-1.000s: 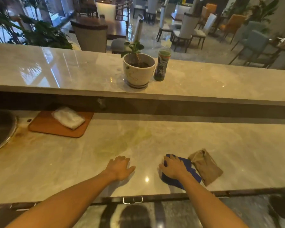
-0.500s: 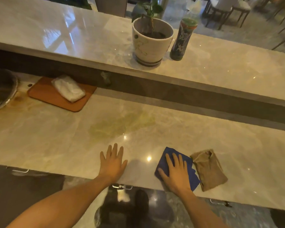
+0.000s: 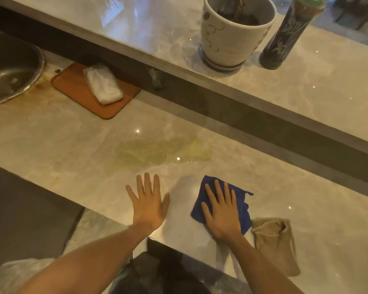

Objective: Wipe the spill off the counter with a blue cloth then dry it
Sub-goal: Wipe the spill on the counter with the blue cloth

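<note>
1. The shiny stone surface (image 3: 51, 149) has a yellow spill (image 3: 162, 152) in the middle.
2. Two cloths: blue cloth (image 3: 202, 200) under the flat, spread right hand (image 3: 222, 215); tan cloth (image 3: 274, 245) beside it.
3. The left hand (image 3: 150, 203) lies flat, fingers apart.
4. One pot (image 3: 232, 37), one can (image 3: 285, 35).

My one head camera looks steeply down, close over the counter (image 3: 72, 149), my left hand (image 3: 150, 205) and right hand (image 3: 222, 215) low in frame

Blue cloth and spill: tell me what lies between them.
Nothing: the head view shows bare marble counter between the blue cloth under the right hand and the spill.
</note>
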